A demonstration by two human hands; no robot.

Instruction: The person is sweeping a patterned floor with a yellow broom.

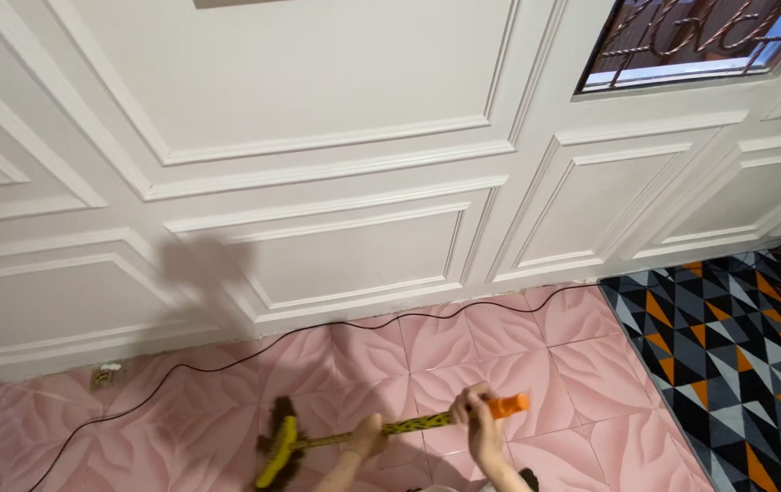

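Yellow broom (318, 442), one; left hand (368, 435), right hand (480, 421) gripping.

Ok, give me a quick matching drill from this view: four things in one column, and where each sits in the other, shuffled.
Things:
1. broom
2. black cable
3. patterned rug
4. window

Places:
A. top right, set in the panelled wall
B. on the floor at the right edge
C. gripped by the left hand and the right hand
D. trailing over the pink tiles along the wall's foot

Pairs: 1-C, 2-D, 3-B, 4-A
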